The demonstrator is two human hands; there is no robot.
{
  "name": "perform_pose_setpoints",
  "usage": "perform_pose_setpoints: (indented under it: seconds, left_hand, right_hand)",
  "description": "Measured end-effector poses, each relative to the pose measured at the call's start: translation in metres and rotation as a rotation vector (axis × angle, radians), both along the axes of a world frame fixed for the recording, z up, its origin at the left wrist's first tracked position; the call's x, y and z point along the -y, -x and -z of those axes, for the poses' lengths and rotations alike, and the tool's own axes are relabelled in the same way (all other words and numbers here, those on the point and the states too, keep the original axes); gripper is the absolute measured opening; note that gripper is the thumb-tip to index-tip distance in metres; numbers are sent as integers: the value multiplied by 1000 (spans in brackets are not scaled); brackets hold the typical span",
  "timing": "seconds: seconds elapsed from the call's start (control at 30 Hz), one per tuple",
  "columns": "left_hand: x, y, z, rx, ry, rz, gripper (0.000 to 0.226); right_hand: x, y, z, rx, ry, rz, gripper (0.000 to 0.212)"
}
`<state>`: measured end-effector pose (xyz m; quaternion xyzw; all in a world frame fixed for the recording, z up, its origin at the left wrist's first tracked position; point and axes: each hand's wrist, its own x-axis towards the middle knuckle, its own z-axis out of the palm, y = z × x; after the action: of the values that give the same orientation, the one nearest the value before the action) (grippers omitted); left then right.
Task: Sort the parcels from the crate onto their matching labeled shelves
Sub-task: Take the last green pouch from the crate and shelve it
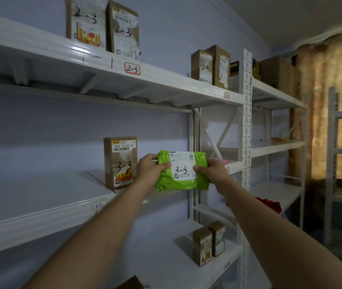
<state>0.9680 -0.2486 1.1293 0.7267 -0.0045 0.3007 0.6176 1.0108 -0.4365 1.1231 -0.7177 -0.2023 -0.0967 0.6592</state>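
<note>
A green plastic parcel with a white label marked "3-3" is held upright in front of the middle shelf. My left hand grips its left edge and my right hand grips its right edge. Just left of it, a brown box marked "3-3" stands on that shelf. The parcel's lower edge hangs near the shelf's front edge; whether it touches is unclear.
Top shelf carries two boxes marked "2-3", a "2-3" tag, and two boxes marked "2-4". Two small boxes stand on the lower shelf. White upright post, a red item, and curtain lie right.
</note>
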Motion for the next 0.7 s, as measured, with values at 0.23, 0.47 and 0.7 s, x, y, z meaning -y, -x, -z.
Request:
perform_pose_setpoints:
  seconds: [0.23,0.47,0.7]
  left_hand:
    - [-9,-44,-5,-86,-98,-257,26]
    - [-17,-69,-3,-263,-241,-459,23]
    - [-6,-65,1,-422,-429,-555,26]
  right_hand:
    - [-22,-71,-14,-35,60,-31,29]
    - [-55,-156,5,-63,181,-115,22]
    - [-74,-164,-1,47,472,-124,33]
